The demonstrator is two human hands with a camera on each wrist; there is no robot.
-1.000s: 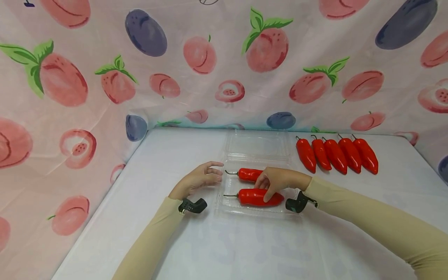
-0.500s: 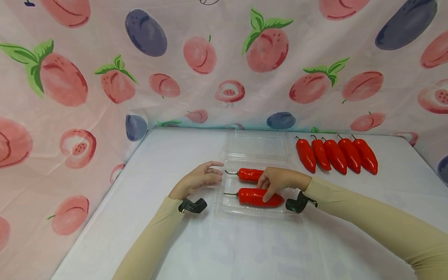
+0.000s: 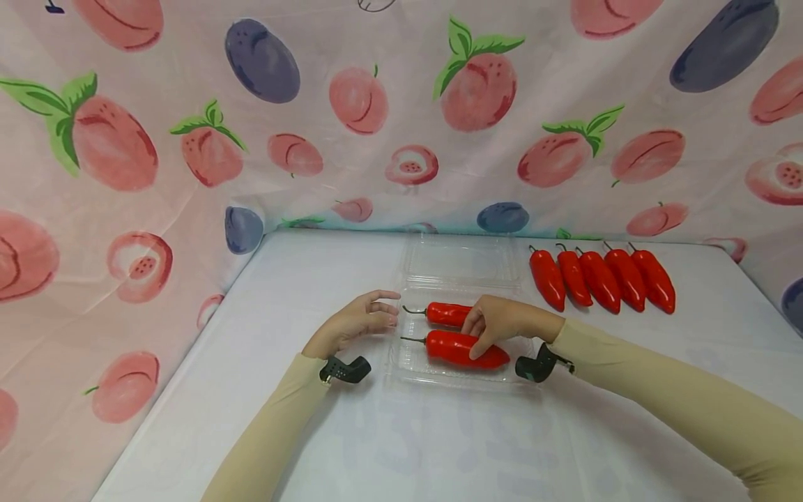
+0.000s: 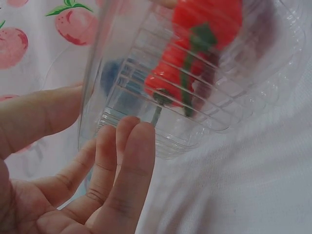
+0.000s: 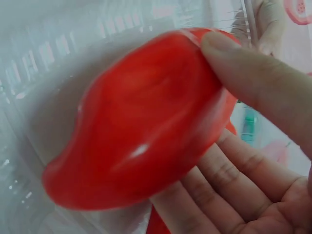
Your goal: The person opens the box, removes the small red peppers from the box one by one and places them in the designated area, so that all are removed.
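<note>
My right hand [image 3: 505, 322] grips a glossy red pepper [image 3: 448, 345] near its tapered end, thumb on the near side and fingers behind. In the right wrist view this pepper [image 5: 146, 122] fills the space between thumb and fingers, over the clear plastic. Just behind it a second red pepper [image 3: 444, 314] lies in the clear plastic clamshell box [image 3: 408, 366], partly hidden by the hand. Both stems point left. My left hand [image 3: 360, 322] is at the box's left edge, its loosely bent fingertips [image 4: 139, 141] right at the ribbed wall.
The clear lid [image 3: 461, 259] lies folded back behind the box. Several more red peppers [image 3: 601, 281] lie in a row at the back right of the white table [image 3: 439, 446]. A fruit-print cloth [image 3: 408, 84] hangs behind and along the left side.
The gripped pepper has turned slightly, its stem end shifting toward the back pepper while its tip stays about in place. The right hand has moved slightly with it; the left hand has kept its place.
</note>
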